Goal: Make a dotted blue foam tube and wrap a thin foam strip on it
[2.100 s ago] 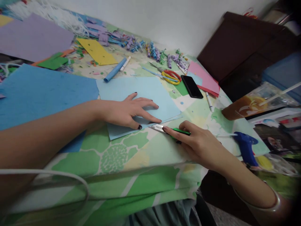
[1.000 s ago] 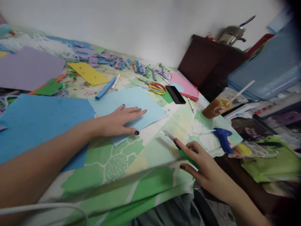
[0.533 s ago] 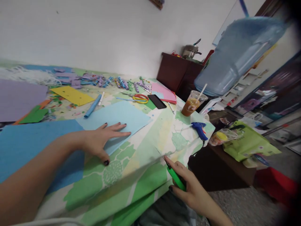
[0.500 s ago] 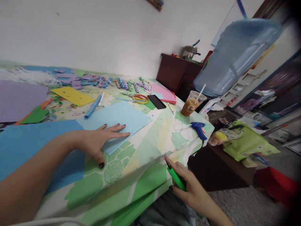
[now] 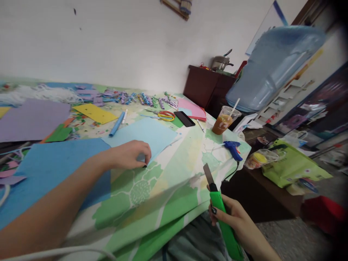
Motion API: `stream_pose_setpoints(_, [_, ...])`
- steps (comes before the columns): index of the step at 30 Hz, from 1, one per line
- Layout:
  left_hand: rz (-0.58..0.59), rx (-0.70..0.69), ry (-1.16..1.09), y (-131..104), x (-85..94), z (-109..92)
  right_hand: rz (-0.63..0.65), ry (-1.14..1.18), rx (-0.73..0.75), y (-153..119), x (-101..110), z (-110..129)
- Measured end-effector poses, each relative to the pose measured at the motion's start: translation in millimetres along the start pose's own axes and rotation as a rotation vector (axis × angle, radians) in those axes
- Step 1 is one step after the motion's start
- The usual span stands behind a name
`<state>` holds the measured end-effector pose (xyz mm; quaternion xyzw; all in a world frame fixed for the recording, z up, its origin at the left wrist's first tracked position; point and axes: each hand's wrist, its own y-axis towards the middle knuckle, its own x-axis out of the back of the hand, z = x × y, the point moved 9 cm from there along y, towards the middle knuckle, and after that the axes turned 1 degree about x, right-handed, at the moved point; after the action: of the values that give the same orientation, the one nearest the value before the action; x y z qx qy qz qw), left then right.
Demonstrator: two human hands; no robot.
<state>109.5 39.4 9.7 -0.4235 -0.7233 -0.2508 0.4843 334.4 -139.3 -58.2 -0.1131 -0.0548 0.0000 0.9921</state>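
Note:
My right hand (image 5: 231,214) is wrapped round a green utility knife (image 5: 221,217) at the table's front edge, its blade out and pointing up and left. Over the near edge of a light blue paper sheet (image 5: 146,132), my left hand (image 5: 132,155) has its fingers curled down and its thumb near the fingertips. Whether it pinches the sheet's edge is hard to see. A darker blue sheet (image 5: 62,159) lies under my left forearm. Beyond the light blue sheet are yellow-and-red scissors (image 5: 166,115), a black phone (image 5: 185,118) and a blue paper roll (image 5: 116,124).
A drink cup (image 5: 222,123) and a blue glue gun (image 5: 233,149) stand near the table's right end. Purple (image 5: 35,119) and yellow (image 5: 95,113) sheets and paper curls lie at the back left. A large water bottle (image 5: 274,69) stands at the right.
My left hand has gone from flat and spread to curled over the sheet's near edge. My right hand has moved slightly right and down, and the knife now shows a long blade.

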Motion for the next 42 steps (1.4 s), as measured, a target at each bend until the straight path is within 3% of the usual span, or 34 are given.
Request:
stream_pose_setpoints(7, [-0.113, 0.045, -0.001, 4.9, -0.4, -15.8, -0.025, 0.230, -0.038, 1.3, -2.1, 3.7])
stream_pose_setpoints(12, [0.077, 0.111, 0.040, -6.7, -7.8, -13.3, -0.111, 0.288, -0.038, -2.4, 6.0, -3.2])
stream_pose_setpoints(18, [0.118, 0.086, -0.009, -6.8, -5.8, -0.1, -0.145, 0.151, -0.049, -5.6, 5.5, -1.4])
stream_pose_setpoints(20, [0.090, 0.080, -0.056, -2.8, -6.4, -2.1, -0.161, 0.163, -0.066, -7.4, 6.7, -2.8])
stream_pose_setpoints(23, [-0.101, 0.104, -0.069, 7.5, -2.1, -13.3, -0.129, 0.164, -0.104, -9.4, 7.3, -7.8])
stream_pose_setpoints(25, [-0.291, 0.136, -0.092, 13.9, 0.8, -23.0, -0.104, 0.089, -0.078, -10.2, 10.3, -5.9])
stream_pose_setpoints(26, [-0.329, 0.124, -0.128, 17.9, -3.3, -29.5, -0.102, 0.028, -0.042, -10.6, 12.9, -2.1])
stream_pose_setpoints(30, [-0.327, -0.003, -0.167, 29.5, -21.6, -46.5, -0.074, -0.312, 0.101, -11.2, 13.8, 19.7])
stream_pose_setpoints(33, [-0.348, -0.025, 0.031, 24.8, -18.9, -36.2, 0.002, -0.544, 0.130, -5.1, 0.5, 31.1])
stream_pose_setpoints(37, [-0.188, 0.098, 0.218, 19.9, -24.5, -9.4, 0.086, -0.743, 0.299, 7.6, -23.8, 51.6])
stream_pose_setpoints(42, [-0.109, 0.191, 0.309, 21.5, -39.9, -20.7, 0.075, -0.855, 0.347, 17.3, -29.0, 57.5])
